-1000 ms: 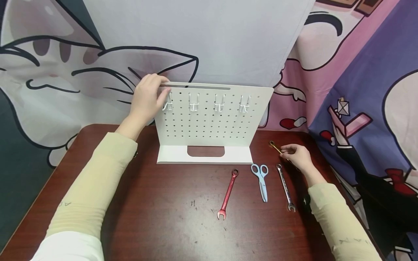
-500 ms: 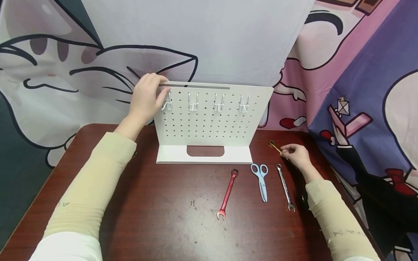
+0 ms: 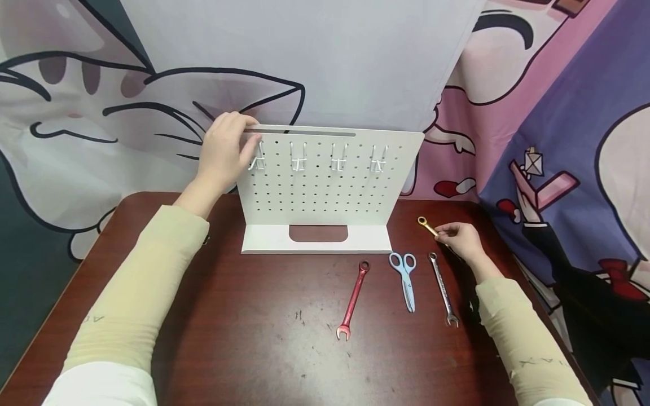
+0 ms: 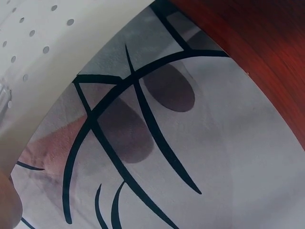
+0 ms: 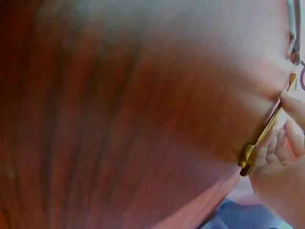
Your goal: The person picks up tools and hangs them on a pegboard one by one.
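A white pegboard (image 3: 315,192) with several wire hooks (image 3: 298,158) along its upper part stands at the back of the table. My left hand (image 3: 223,148) grips its top left corner, thumb in front and fingers over the edge; only a bit of that hand (image 4: 8,202) shows in the left wrist view. At the right, my right hand (image 3: 461,242) pinches a gold wrench (image 3: 428,226) by its shaft. In the right wrist view the wrench (image 5: 267,129) slants between thumb and fingers of the hand (image 5: 281,176), its open-ended head near the palm.
On the brown table (image 3: 254,327) lie a red wrench (image 3: 352,301), light blue scissors (image 3: 406,281) and a silver wrench (image 3: 443,289), the last just left of my right forearm. Printed curtains (image 3: 355,62) hang behind the table and along its right side.
The whole head view has shifted slightly. Both hands keep their holds, with no clear movement of the pegboard or the gold wrench on the table.
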`<state>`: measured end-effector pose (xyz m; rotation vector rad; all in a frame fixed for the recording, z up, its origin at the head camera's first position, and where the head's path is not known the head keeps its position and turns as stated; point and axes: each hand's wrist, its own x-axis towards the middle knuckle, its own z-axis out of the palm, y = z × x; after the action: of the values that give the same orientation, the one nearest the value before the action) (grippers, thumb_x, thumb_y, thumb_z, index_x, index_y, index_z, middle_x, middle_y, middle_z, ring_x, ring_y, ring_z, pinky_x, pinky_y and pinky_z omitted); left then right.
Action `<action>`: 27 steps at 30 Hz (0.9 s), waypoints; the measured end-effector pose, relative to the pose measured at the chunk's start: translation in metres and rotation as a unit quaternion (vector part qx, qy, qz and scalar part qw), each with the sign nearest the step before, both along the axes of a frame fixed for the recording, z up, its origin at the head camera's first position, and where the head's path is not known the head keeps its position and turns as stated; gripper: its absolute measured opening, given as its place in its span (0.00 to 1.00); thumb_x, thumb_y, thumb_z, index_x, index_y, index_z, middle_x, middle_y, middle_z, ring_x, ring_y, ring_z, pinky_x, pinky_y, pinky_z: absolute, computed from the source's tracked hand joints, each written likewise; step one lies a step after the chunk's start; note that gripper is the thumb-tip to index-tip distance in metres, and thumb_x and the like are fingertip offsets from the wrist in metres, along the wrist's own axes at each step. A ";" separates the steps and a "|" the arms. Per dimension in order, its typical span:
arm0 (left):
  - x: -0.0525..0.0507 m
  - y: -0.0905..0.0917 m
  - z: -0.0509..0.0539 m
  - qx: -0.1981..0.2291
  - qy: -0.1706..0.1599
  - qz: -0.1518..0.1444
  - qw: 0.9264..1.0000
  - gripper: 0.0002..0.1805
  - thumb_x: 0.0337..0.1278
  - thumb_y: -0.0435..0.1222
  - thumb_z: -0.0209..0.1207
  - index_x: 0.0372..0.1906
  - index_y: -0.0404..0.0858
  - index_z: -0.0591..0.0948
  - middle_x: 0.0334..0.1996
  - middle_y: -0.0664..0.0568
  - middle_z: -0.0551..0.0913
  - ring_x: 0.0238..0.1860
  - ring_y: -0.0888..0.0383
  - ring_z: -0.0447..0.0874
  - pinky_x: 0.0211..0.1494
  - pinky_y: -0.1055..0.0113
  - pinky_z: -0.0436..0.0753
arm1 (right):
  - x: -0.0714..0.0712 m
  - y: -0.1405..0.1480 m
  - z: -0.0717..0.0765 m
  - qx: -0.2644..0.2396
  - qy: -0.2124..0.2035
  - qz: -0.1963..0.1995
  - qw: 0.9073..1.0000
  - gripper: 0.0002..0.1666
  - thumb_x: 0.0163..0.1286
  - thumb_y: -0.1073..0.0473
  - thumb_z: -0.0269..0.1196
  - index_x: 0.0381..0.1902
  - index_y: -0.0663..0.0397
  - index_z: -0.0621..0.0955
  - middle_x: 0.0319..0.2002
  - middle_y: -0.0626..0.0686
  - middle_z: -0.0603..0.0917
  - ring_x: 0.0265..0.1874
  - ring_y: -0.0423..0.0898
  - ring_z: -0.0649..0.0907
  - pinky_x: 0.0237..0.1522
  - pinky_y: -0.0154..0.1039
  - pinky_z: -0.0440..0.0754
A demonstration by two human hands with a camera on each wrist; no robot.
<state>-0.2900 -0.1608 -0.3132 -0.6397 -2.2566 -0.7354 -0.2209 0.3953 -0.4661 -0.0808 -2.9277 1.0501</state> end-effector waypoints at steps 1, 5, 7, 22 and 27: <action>0.000 0.000 0.000 0.001 0.000 -0.001 1.000 0.13 0.73 0.32 0.61 0.54 0.26 0.81 0.47 0.34 0.85 0.51 0.36 0.77 0.63 0.46 0.75 | 0.000 0.000 0.000 0.006 0.000 0.001 1.000 0.14 0.68 0.68 0.72 0.48 0.75 0.87 0.34 0.62 0.92 0.25 0.24 0.78 0.27 0.24 0.77; 0.001 0.000 0.001 -0.001 0.000 -0.002 1.000 0.13 0.73 0.33 0.61 0.54 0.26 0.81 0.47 0.34 0.85 0.52 0.36 0.78 0.64 0.46 0.76 | 0.000 0.000 0.002 0.022 -0.010 -0.003 1.000 0.15 0.67 0.65 0.73 0.47 0.72 0.88 0.32 0.56 0.91 0.25 0.29 0.77 0.29 0.25 0.75; 0.001 0.000 0.001 -0.001 0.002 -0.001 1.000 0.13 0.74 0.33 0.61 0.54 0.26 0.81 0.47 0.34 0.85 0.52 0.36 0.78 0.64 0.47 0.76 | 0.000 0.000 0.002 0.024 -0.015 -0.005 1.000 0.15 0.68 0.63 0.73 0.46 0.71 0.88 0.30 0.54 0.91 0.25 0.31 0.77 0.30 0.26 0.75; 0.002 0.001 -0.001 -0.003 0.006 0.007 1.000 0.13 0.74 0.32 0.61 0.54 0.26 0.81 0.48 0.35 0.85 0.52 0.37 0.79 0.63 0.46 0.77 | 0.007 -0.014 0.008 0.004 -0.026 -0.042 0.999 0.16 0.69 0.59 0.73 0.46 0.68 0.90 0.31 0.53 0.92 0.27 0.38 0.77 0.26 0.32 0.76; 0.002 0.000 0.000 -0.006 0.002 0.008 1.000 0.14 0.75 0.33 0.61 0.55 0.26 0.81 0.49 0.34 0.85 0.54 0.37 0.79 0.64 0.47 0.77 | 0.009 -0.027 0.019 -0.005 -0.012 -0.031 0.999 0.16 0.69 0.57 0.74 0.46 0.66 0.90 0.33 0.51 0.92 0.30 0.37 0.77 0.29 0.30 0.76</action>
<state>-0.2880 -0.1603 -0.3133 -0.6282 -2.2610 -0.7135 -0.2123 0.3683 -0.4472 -0.1853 -2.9198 1.0634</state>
